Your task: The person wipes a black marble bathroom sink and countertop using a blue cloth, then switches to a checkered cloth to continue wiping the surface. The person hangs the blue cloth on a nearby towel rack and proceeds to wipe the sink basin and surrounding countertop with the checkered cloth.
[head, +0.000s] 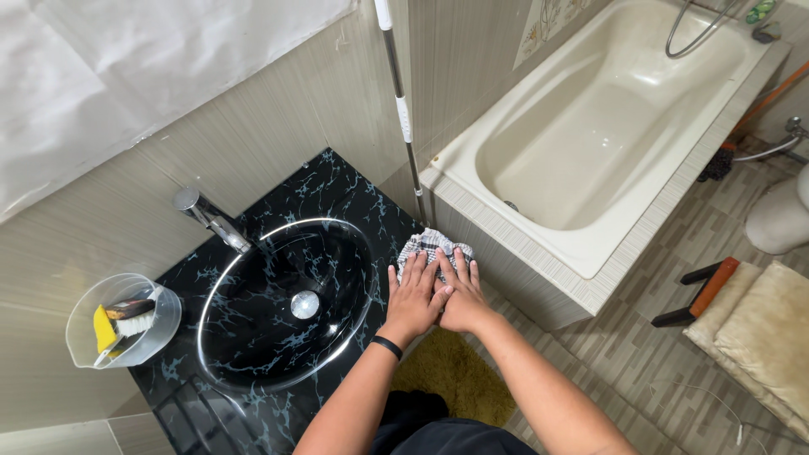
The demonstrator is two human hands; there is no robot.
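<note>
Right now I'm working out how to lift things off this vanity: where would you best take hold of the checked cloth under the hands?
Probably by the bunched far edge of the checked cloth, which pokes out beyond the fingertips of the left hand and right hand. Both palms press the rest flat on the black countertop, so come from above at the corner nearest the bathtub and pinch that raised fold.

both forearms are bare, with no sleeves in view. the left hand point(413, 299) has a thin black band around its wrist; the right hand point(462, 299) wears nothing. dark clothing shows below the arms.
</note>
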